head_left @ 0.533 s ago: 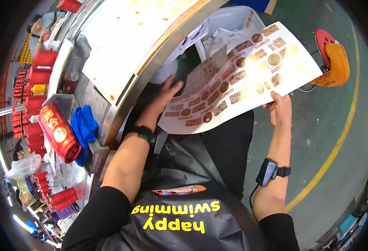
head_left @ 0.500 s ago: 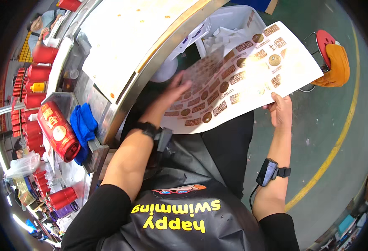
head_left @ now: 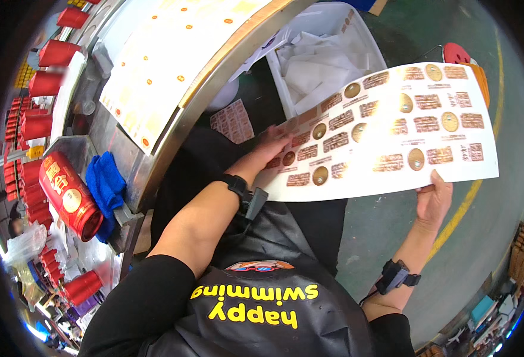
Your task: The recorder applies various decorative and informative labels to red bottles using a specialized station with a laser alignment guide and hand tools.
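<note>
A wide white sheet (head_left: pixel 387 143) printed with rows of gold-brown round and block emblems spans the space before my lap, bowed and catching a bright glare. Its lower right edge is pinched in my right hand (head_left: pixel 435 199), thumb on top and fingers underneath. At the sheet's left end is my left hand (head_left: pixel 269 147), its fingers bent over that edge; part of them is hard to make out against the print. A smaller printed piece (head_left: pixel 233 122) in similar colours lies lower down, beyond my left hand.
A white bin (head_left: pixel 369 44) of crumpled white paper stands behind the sheet. On my left runs a metal-edged table (head_left: pixel 214 77) with printed sheets, a blue cloth (head_left: pixel 106 181) and a red can (head_left: pixel 71 193). A red stool (head_left: pixel 454 53) with orange cloth stands at far right.
The sheet has swung right and down, now lying more level. My right hand moved right and down with it; my left hand came right onto its left end. The smaller piece now shows.
</note>
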A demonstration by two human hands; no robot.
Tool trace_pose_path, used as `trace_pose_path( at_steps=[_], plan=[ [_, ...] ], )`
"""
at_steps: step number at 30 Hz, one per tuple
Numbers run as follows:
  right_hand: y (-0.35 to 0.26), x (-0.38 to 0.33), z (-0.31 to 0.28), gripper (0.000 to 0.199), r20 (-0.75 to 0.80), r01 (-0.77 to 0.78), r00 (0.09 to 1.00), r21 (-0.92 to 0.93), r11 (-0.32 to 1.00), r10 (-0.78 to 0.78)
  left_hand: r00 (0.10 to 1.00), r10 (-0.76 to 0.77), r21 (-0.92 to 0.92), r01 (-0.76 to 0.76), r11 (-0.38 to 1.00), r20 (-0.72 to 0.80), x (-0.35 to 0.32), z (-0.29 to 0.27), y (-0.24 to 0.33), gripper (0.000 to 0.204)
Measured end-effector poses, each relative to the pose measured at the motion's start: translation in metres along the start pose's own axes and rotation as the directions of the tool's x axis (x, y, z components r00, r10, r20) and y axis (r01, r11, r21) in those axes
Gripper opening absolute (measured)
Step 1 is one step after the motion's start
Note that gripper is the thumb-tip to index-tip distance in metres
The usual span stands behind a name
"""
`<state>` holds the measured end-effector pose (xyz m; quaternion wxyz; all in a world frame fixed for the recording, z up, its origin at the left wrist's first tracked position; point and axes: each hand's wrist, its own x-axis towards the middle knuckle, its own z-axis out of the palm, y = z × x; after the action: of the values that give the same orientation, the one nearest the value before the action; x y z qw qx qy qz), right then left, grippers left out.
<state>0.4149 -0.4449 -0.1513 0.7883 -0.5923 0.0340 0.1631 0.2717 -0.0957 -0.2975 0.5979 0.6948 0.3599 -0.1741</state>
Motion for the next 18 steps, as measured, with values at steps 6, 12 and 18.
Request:
trace_pose_path(
  at_steps=[6, 12, 18],
  plan=[
    [-0.041, -0.001, -0.031, 0.048, -0.076, 0.129, 0.989, -0.012, 0.992, -0.129, 0.885, 0.046, -0.758, 0.368, 0.539, 0.463, 0.003, -0.002, -0.047, 0.041],
    [-0.074, -0.039, -0.033, 0.036, -0.19, 0.187, 0.923, -0.542, 0.819, -0.336, 0.85, 0.307, -0.859, 0.279, 0.428, 0.429, -0.053, 0.002, 0.067, 0.041],
    [-0.016, -0.083, 0.048, 0.045, 0.661, 0.712, 0.701, -0.669, 0.213, -0.268, 0.651, 0.593, -0.854, 0.505, 0.128, 0.474, -0.088, 0.021, 0.139, 0.036]
  ],
)
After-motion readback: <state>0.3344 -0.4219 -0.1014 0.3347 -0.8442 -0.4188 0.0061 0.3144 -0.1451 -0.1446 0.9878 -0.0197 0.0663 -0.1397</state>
